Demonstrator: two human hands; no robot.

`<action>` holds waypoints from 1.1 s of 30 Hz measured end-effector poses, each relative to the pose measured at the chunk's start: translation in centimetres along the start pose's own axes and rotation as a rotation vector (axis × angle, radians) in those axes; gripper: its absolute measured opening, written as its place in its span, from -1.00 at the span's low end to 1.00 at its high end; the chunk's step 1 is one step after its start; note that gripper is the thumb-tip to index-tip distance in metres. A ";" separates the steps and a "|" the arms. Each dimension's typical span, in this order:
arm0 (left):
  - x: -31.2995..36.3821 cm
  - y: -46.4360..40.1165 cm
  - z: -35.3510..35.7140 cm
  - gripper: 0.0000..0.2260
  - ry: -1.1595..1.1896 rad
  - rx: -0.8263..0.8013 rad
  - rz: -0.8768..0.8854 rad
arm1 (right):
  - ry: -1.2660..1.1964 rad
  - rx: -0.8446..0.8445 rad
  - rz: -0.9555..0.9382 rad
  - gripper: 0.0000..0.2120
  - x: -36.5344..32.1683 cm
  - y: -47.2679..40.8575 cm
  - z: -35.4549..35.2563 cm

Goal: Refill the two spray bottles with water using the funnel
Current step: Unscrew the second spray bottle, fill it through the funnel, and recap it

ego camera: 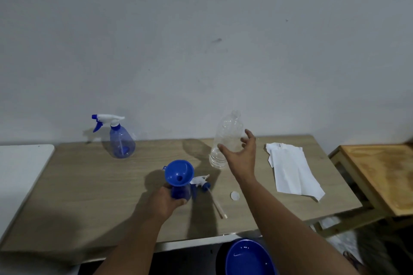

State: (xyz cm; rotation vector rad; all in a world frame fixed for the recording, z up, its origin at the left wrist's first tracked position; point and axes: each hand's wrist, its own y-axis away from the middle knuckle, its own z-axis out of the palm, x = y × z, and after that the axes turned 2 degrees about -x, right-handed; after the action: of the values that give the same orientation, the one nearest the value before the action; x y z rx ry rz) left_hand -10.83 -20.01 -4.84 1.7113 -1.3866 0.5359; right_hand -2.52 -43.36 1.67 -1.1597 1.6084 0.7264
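Observation:
A blue funnel [179,173] sits in the neck of a blue spray bottle [181,192] near the table's middle. My left hand [166,202] grips that bottle's body. Its white and blue sprayer head [201,182] with a long dip tube lies on the table just to the right. A clear plastic water bottle [226,138] stands uncapped farther back. My right hand [241,152] is beside it, fingers spread around it, contact unclear. Its white cap [235,195] lies on the table. A second blue spray bottle [121,140], sprayer on, stands at the back left.
White paper towels [290,169] lie on the wooden table [89,185] at the right. A blue bowl [249,258] sits below the table's front edge. A wooden stool [380,174] stands to the right, a white surface [20,163] to the left.

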 end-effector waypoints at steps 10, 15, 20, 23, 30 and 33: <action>-0.9 -1.1 0.6 -0.69 -0.050 0.047 0.023 | 0.055 -0.061 0.025 -0.22 1.4 -4.9 3.2; -1.2 -1.3 0.8 -0.68 -0.087 0.066 0.006 | -0.008 0.005 -0.046 -0.29 0.3 -3.9 3.2; -1.8 -1.7 0.8 -0.72 -0.062 0.012 -0.003 | -0.038 -0.033 -0.147 -0.23 -3.2 -3.4 1.7; -2.2 -1.6 0.8 -0.68 -0.042 0.038 0.013 | -0.069 -0.129 -0.231 -0.26 -4.9 -3.1 0.9; -1.7 -1.3 0.5 -0.66 -0.060 0.084 -0.001 | 0.144 -0.564 -0.243 -0.20 -6.5 -1.8 0.4; -1.6 -1.0 0.1 -0.68 -0.097 0.094 -0.009 | 0.290 -0.717 -0.216 -0.20 -6.2 -1.2 0.5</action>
State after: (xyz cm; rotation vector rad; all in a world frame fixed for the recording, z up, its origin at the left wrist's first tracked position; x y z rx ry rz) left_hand -10.40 -19.16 -6.46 1.8396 -1.4413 0.5264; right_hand -0.89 -41.28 7.38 -1.9973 1.4486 1.0699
